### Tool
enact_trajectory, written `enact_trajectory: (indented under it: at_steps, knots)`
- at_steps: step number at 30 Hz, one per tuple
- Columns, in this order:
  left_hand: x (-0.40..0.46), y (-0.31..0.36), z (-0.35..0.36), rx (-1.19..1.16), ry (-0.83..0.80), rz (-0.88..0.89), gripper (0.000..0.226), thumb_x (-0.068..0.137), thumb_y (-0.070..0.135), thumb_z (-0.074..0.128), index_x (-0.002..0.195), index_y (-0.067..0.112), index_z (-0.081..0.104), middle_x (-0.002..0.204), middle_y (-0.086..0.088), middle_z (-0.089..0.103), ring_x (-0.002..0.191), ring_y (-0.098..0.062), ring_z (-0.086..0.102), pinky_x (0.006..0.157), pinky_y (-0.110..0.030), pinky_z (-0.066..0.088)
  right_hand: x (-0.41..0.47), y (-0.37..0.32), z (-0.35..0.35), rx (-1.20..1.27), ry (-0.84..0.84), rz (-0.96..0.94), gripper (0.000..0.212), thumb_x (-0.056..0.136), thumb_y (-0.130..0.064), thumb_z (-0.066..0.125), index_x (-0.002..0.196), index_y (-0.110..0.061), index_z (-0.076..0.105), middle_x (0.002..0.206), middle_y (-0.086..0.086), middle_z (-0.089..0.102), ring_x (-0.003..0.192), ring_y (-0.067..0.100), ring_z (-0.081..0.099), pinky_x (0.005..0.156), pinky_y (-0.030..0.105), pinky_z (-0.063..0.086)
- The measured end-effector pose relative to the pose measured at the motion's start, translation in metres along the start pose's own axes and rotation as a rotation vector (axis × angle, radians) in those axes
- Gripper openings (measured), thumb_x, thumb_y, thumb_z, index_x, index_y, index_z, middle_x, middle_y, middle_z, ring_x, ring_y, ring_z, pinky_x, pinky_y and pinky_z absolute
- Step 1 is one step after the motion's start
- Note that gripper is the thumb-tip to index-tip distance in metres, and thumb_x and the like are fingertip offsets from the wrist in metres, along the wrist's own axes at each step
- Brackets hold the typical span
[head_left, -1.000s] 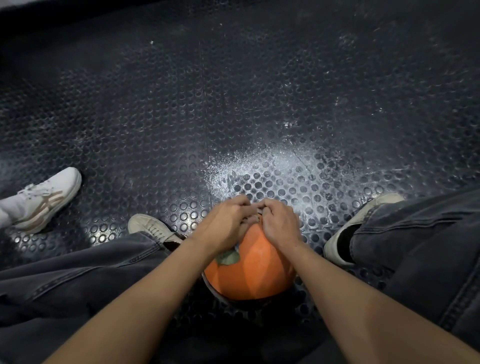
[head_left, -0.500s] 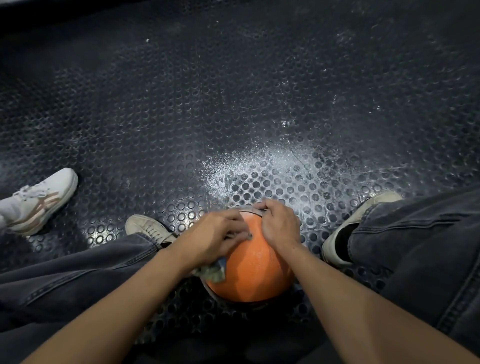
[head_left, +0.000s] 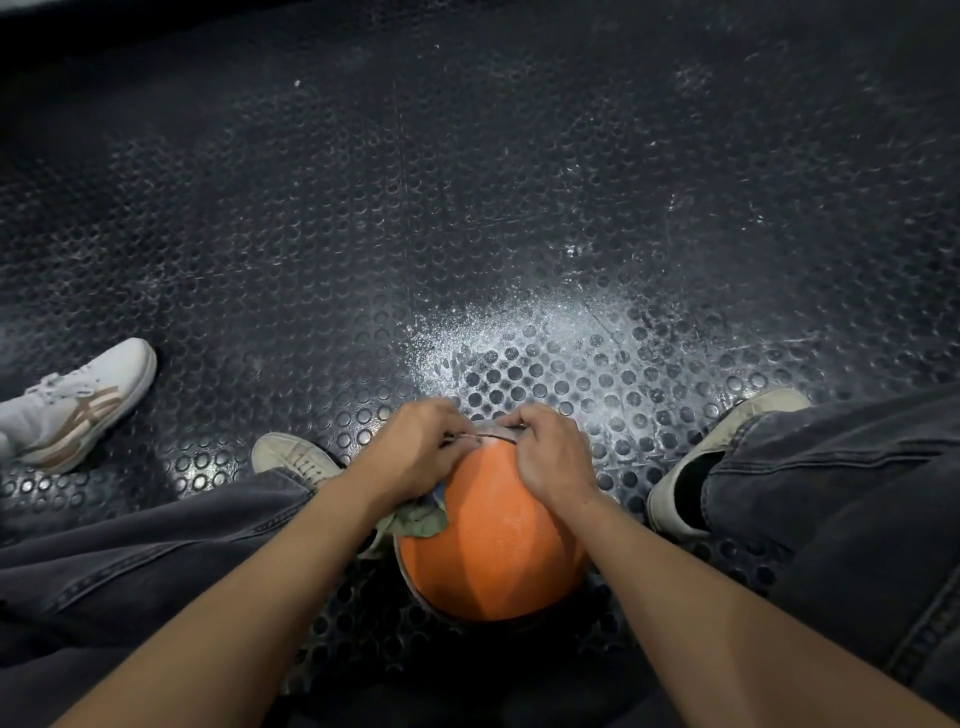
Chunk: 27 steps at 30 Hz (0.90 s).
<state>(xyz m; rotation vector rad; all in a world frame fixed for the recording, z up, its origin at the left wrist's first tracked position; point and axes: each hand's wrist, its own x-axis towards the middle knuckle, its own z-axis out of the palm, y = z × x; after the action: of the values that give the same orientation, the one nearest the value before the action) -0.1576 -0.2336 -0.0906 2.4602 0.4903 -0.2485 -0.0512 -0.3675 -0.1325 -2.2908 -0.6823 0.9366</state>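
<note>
Orange ball (head_left: 498, 551) sits on the studded rubber floor (head_left: 467, 208) between the person's legs, close in to the body, so both forearms reach it without stretching. Left hand (head_left: 415, 452) and right hand (head_left: 550, 457) meet at its far top edge, fingers curled tight and pinching a thin grey band (head_left: 491, 434) there. I can't tell what the band is. A greenish cloth (head_left: 418, 519) hangs from under the left palm against the ball's left side, probably kept there for wiping. My read is that the two-handed pinch steadies the ball while they work on that edge. Room is tight sideways, with the left shoe (head_left: 293, 457) and right shoe (head_left: 727, 441) flanking it. Ahead the floor is open and dusted with white powder (head_left: 519, 332). Another person's white sneaker (head_left: 78, 405) is well apart, far left.
</note>
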Motion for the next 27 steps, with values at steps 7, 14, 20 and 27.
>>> enact_trajectory:
  at_steps: [7, 14, 20, 27]
  knots:
    - [0.008, -0.003, -0.006, 0.025, -0.056, -0.046, 0.02, 0.091, 0.027, 0.063, 0.104, 0.016, 0.073, 0.1, 0.002, 0.065, 0.088, -0.013, 0.059, 0.082, -0.039, 0.051, 0.0, -0.001, 0.001, 0.019, 0.01, 0.027, 0.033, 0.099, -0.011, 0.043, 0.103, -0.029, 0.07, 0.112, -0.008, 0.066, 0.097, 0.013, 0.057, 0.099, 0.041, 0.043]
    - [0.019, 0.018, 0.003, 0.04, -0.07, -0.033, 0.02, 0.091, 0.03, 0.063, 0.104, 0.019, 0.074, 0.095, 0.003, 0.064, 0.084, -0.015, 0.06, 0.077, -0.039, 0.052, -0.002, 0.002, -0.004, -0.012, 0.029, 0.063, 0.032, 0.1, -0.012, 0.042, 0.104, -0.029, 0.069, 0.112, -0.007, 0.067, 0.093, 0.015, 0.058, 0.081, 0.033, 0.04]
    - [0.018, 0.024, 0.005, 0.022, -0.047, 0.009, 0.017, 0.09, 0.023, 0.064, 0.101, 0.015, 0.075, 0.096, -0.002, 0.067, 0.085, -0.018, 0.06, 0.079, -0.035, 0.05, -0.008, -0.004, -0.002, -0.051, 0.053, 0.056, 0.028, 0.1, -0.014, 0.045, 0.105, -0.025, 0.069, 0.111, -0.003, 0.069, 0.091, 0.016, 0.056, 0.084, 0.032, 0.038]
    - [0.015, -0.003, -0.007, 0.08, -0.084, -0.065, 0.019, 0.09, 0.025, 0.064, 0.102, 0.014, 0.074, 0.099, 0.0, 0.067, 0.088, -0.016, 0.061, 0.082, -0.037, 0.051, -0.007, -0.008, 0.0, -0.033, 0.034, 0.049, 0.031, 0.101, -0.014, 0.044, 0.106, -0.029, 0.07, 0.112, -0.007, 0.067, 0.104, 0.018, 0.059, 0.101, 0.038, 0.038]
